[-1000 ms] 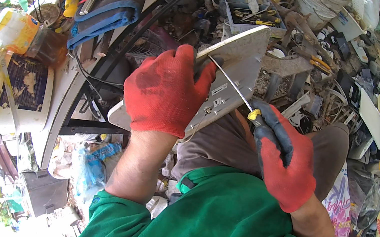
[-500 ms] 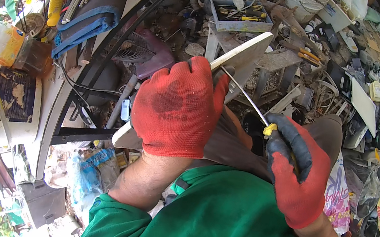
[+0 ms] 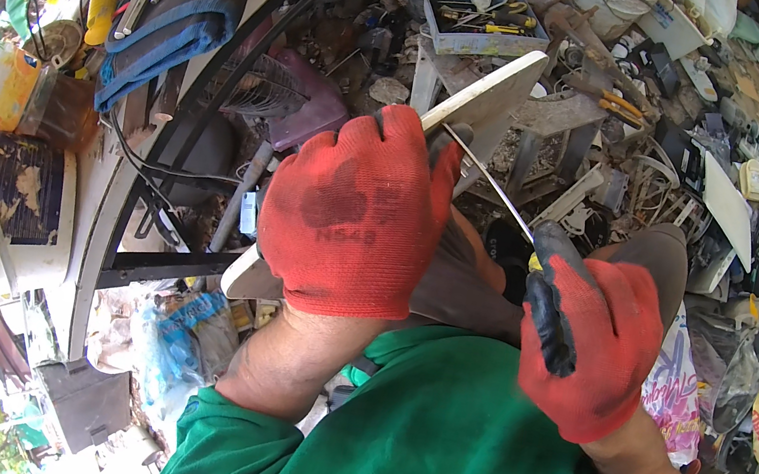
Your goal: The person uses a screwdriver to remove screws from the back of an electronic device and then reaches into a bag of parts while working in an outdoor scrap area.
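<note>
Mid-frame I see the left hand [image 3: 352,217] clenched on a pale panel [image 3: 496,105], the right hand [image 3: 593,341] wrapped round a screwdriver [image 3: 499,195] whose tip, pushed too hard, could skid into the left thumb [image 3: 448,168].

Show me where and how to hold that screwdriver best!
Probably wrap around its handle, coming from the lower right. The thin metal shaft slants up and left to the pale panel by the left hand, so the handle end points away. The right hand hides most of the handle.
</note>
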Demonstrator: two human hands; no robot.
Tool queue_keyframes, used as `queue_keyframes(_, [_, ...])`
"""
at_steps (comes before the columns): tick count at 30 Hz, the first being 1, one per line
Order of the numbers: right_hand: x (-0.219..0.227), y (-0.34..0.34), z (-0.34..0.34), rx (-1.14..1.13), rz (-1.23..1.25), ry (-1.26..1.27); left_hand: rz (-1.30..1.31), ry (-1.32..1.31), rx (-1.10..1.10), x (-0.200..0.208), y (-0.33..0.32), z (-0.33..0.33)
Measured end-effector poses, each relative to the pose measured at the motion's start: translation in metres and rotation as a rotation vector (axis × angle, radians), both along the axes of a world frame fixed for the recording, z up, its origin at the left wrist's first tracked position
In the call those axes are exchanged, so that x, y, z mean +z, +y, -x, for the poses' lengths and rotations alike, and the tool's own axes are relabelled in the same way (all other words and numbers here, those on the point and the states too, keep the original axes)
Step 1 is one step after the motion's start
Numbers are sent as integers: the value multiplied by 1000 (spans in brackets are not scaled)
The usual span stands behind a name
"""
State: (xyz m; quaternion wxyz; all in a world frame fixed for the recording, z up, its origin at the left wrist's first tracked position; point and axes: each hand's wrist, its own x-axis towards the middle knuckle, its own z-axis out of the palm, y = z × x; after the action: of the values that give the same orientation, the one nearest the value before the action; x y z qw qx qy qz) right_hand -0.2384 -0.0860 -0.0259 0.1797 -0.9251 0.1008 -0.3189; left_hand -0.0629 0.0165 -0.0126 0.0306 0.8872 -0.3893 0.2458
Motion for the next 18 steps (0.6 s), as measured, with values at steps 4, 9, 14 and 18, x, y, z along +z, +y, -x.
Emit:
queue_keyframes(4, [-3,-8,-5,-11,93,-40,-26,-49,0,-3,-3,-1])
queue_keyframes(9, [0,-14,-6,2,198,-75,-4,-10,-20,-2,-6,-2])
queue_keyframes(14, [10,-8,-6,-32,-315,-36,-10,27,13,0,-5,-6])
queue_keyframes(18, [16,-12,5,-36,-864,-16,10,31,-27,-2,-4,-1])
